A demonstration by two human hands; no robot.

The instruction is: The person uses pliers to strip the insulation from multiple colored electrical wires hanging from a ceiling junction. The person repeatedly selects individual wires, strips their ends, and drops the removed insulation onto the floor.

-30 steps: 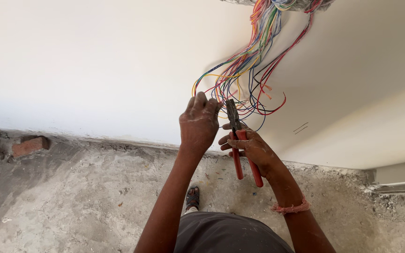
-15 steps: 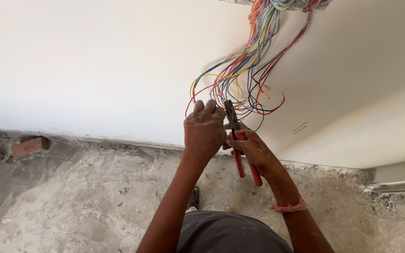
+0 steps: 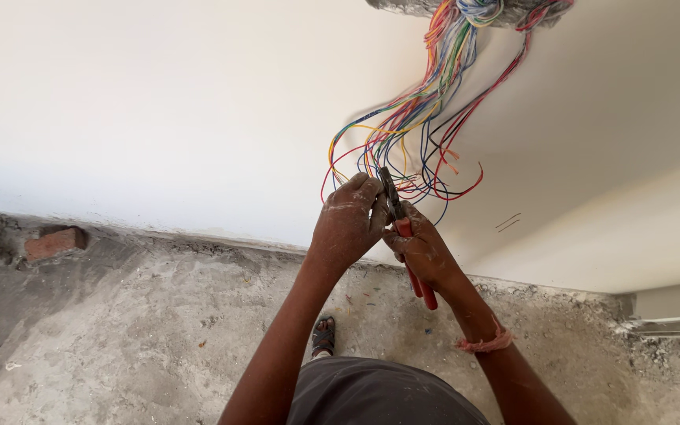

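Note:
A bundle of coloured wires point(image 3: 426, 118) hangs out of a hole high in the white wall point(image 3: 159, 110), its loose ends spreading downward. My right hand point(image 3: 423, 248) grips red-handled pliers point(image 3: 403, 228), jaws pointing up into the wire ends. My left hand point(image 3: 348, 220) is closed beside the jaws, pinching wire ends that its fingers hide. The two hands touch each other in front of the wall. A pink band point(image 3: 483, 343) circles my right wrist.
Rough grey concrete floor point(image 3: 120, 330) runs along the wall's base. A red brick point(image 3: 55, 242) lies at the left by the wall. My sandalled foot point(image 3: 323, 336) shows below my arms. A grey ledge or frame point(image 3: 670, 324) sits at the right.
Both hands have drifted slightly left and down along the wire ends. The pliers' handles have come together, and my left hand has closed tighter against the jaws.

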